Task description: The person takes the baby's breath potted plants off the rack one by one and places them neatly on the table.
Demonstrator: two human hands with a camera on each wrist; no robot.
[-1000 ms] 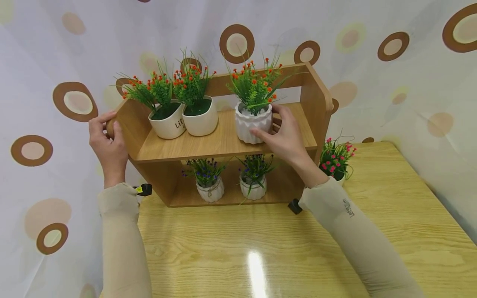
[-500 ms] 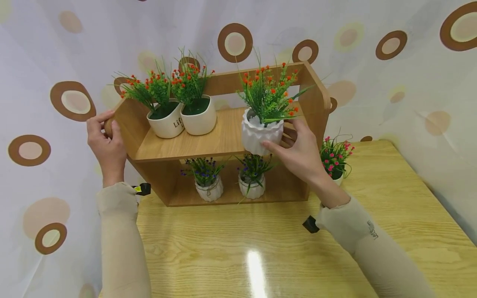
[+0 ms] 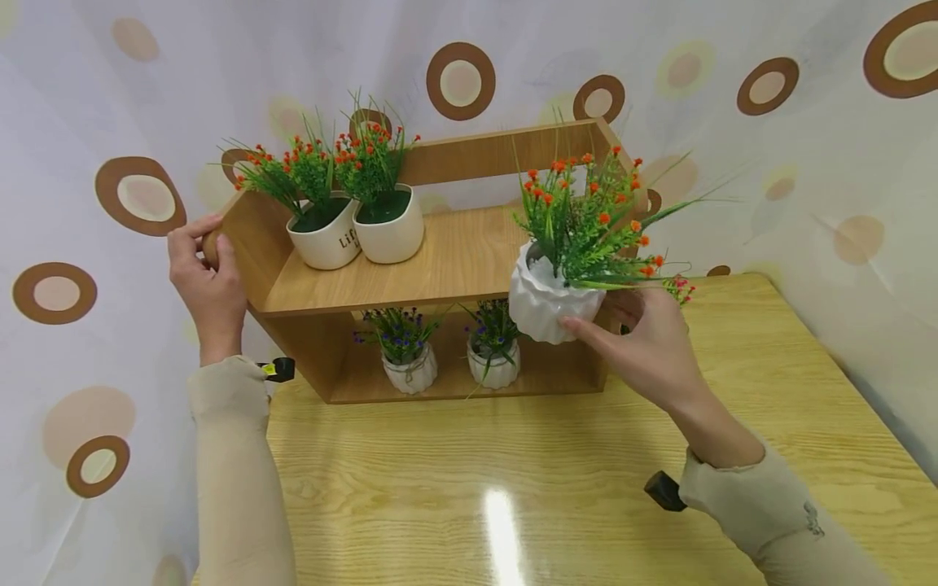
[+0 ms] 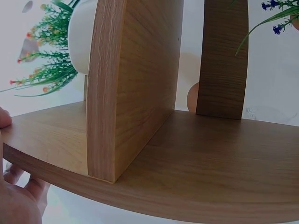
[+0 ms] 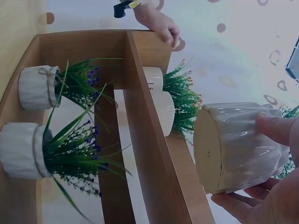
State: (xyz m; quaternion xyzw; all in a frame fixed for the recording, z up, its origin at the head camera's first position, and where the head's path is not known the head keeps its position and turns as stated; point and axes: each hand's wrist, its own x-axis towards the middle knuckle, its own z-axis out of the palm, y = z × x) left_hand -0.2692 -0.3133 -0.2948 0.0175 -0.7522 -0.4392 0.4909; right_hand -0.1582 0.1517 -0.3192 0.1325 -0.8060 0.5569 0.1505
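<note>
My right hand [image 3: 648, 346] grips a white ribbed flowerpot [image 3: 550, 297] with orange artificial flowers, thumb on its near side. The pot is held tilted in front of the shelf's right part, and the right wrist view shows its bare underside. My left hand [image 3: 208, 285] holds the left side panel of the wooden shelf [image 3: 249, 252]; in the left wrist view the left hand's fingers [image 4: 35, 186] wrap the panel's edge. On the upper board, at the left, two white pots [image 3: 326, 242] [image 3: 392, 232] with orange flowers stand side by side.
On the lower board stand two white pots [image 3: 410, 370] [image 3: 494, 366] with blue-purple flowers. Pink flowers [image 3: 680, 289] show behind my right hand, beside the shelf. The wooden table [image 3: 410, 480] extends in front, and a patterned curtain [image 3: 330, 57] hangs behind.
My right hand has lifted the ribbed flowerpot off the upper board and brought it right and toward me, tilting it. My left hand keeps its hold on the shelf's side panel.
</note>
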